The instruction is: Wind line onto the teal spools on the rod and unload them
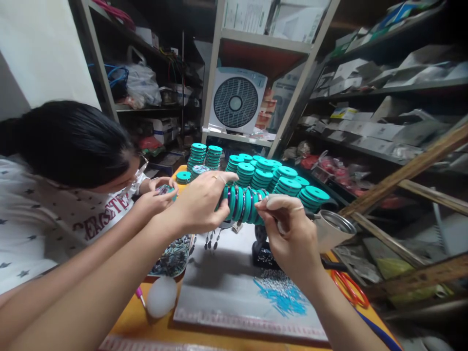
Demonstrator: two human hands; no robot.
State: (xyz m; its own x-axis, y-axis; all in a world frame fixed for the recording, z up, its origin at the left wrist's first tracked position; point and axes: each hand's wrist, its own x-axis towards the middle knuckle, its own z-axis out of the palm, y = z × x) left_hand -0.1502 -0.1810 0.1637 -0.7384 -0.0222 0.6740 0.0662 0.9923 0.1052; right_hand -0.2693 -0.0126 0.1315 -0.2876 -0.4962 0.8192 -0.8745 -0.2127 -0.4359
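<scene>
Raised above the work board is a sideways stack of teal spools point(242, 204), with dark, shiny strands wound between the discs. My left hand point(204, 202) is closed around the stack's left end, thumb below and fingers over the top. At the right end, my right hand point(288, 226) has thumb and forefinger pinched together against the spools; what lies between the fingertips is too small to make out. A few dark beaded strands point(212, 240) hang below the stack. On the grey board point(219, 292) under my hands lie blue sticks point(285, 297) and small pale bits.
Upright stacks of teal spools point(263, 175) stand behind my hands. A co-worker point(80, 146) bends over small work at the left. Nearby are a tray of dark pieces point(171, 258), a white ball point(161, 296), a can point(334, 226) and orange-handled scissors point(349, 287). A box fan point(236, 100) faces me.
</scene>
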